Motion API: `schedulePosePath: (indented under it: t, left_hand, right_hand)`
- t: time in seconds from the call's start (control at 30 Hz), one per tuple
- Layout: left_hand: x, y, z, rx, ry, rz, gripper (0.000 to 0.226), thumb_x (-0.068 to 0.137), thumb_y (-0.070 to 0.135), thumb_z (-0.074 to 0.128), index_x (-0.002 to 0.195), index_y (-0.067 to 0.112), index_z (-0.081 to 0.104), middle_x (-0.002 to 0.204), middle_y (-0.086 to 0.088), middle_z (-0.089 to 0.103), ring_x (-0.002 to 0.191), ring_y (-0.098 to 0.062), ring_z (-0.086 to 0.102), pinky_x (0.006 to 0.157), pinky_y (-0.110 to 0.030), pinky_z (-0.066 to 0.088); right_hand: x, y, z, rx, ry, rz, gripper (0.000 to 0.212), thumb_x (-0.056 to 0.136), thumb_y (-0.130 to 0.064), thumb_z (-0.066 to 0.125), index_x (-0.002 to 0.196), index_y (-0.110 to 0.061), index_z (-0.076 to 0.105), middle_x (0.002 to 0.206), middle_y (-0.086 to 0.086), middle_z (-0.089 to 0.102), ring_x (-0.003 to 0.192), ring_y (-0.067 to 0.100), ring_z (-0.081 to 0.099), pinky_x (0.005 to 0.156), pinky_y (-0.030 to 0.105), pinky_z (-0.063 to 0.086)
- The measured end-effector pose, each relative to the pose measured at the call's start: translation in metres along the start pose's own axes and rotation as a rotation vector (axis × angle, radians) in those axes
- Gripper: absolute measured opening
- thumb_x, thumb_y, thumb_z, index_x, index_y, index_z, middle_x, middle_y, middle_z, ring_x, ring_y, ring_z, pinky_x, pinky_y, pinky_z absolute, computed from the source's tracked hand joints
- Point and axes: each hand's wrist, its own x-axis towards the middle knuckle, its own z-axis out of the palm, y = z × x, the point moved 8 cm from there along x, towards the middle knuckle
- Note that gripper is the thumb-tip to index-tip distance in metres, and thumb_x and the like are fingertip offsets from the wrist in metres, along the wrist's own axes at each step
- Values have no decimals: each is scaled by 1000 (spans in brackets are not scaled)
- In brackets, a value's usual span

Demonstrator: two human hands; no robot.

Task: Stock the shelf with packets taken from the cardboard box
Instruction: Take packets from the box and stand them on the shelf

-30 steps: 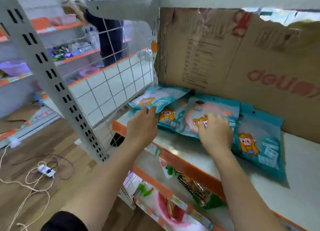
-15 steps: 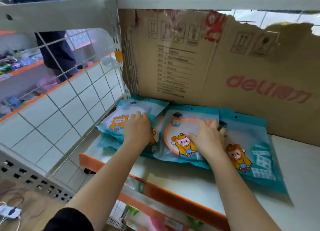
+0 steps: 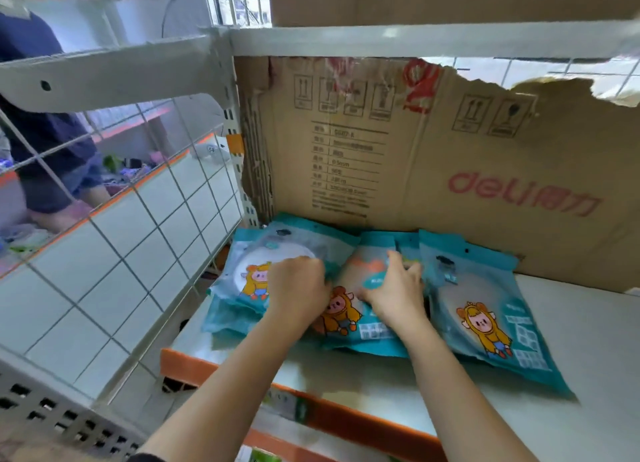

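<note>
Three teal plastic packets [image 3: 367, 333] w/ cartoon pig print are laid overlapping in a row from the back-left corner of the white metal shelf [image 3: 588, 340] w/ orange front edge, against a torn brown cardboard sheet [image 3: 450, 157] stood along the back edge. L hand [image 3: 298, 288] is rested on the left packet [image 3: 273, 264], fingers bent down at its right edge; grip vs. mere press cannot be told (blur). R hand [image 3: 394, 295] is pressed on the middle packet [image 3: 349, 319], fingers roughly straight, nothing clasped; the right packet [image 3: 485, 316] lies just beside it.
</note>
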Motion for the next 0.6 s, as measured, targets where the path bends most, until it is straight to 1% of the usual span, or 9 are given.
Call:
schedulePosePath:
  t: [0.07,0.13,0.2,0.3,0.37,0.43,0.47,0.53,0.6]
  left_hand:
    - [6,-9,4,-117,-18,-29,33,95,43,39,98,20,62,96,-5,64,90,-25,59,66,-30,39]
    - [16,-29,17,-244,-59,-80,25,95,34,43,102,24,64,104,-6,63,100,-27,56,75,-32,40]
    - [25,-56,34,-277,-105,-141,30,89,44,50,113,29,61,119,-7,58,115,-28,49,90,-37,40]
    - [31,-96,64,-294,-340,-279,87,69,80,50,138,30,37,140,-12,41,131,-31,35,105,-45,32]
    - [30,-107,76,-384,-478,-311,109,59,88,46,145,25,25,148,-13,34,134,-31,34,108,-44,32]
    - [30,-112,80,-460,-483,-335,120,50,91,44,146,23,23,148,-14,34,132,-33,38,106,-45,36]
    - [29,-113,78,-453,-453,-345,121,47,92,43,145,23,24,146,-15,36,130,-34,39,104,-45,39]
    - [26,-115,77,-399,-392,-368,121,45,95,41,143,25,26,141,-17,40,125,-35,42,100,-45,42]
    - [21,-117,76,-399,-350,-404,124,41,96,37,144,28,23,139,-17,40,123,-37,42,99,-46,42]
  right_hand:
    - [2,3,-4,84,-9,26,85,75,-21,77,143,-20,27,136,15,29,118,30,43,97,35,42]
    - [5,8,-6,192,-34,47,85,73,-13,78,142,-23,29,136,13,34,103,22,49,83,30,46]
    - [7,12,-6,319,-54,50,83,70,-6,78,138,-24,35,131,11,46,97,21,57,79,36,54]
    - [6,16,-4,532,-103,84,68,74,6,71,128,-22,40,119,10,57,97,26,63,77,43,57]
    - [3,13,-3,651,-154,92,65,78,8,66,128,-23,39,105,5,58,90,22,63,70,37,56]
    - [1,6,-2,669,-173,63,66,80,7,66,133,-20,37,96,0,56,83,15,62,63,28,54]
    - [1,3,1,665,-184,52,65,80,6,66,131,-19,37,99,1,57,84,16,62,64,29,55]
    - [0,0,11,680,-226,49,72,78,4,69,138,-16,32,109,7,60,92,23,65,75,41,57]
    - [-4,-2,19,677,-269,58,75,78,2,70,138,-17,31,112,8,61,96,26,65,81,45,56]
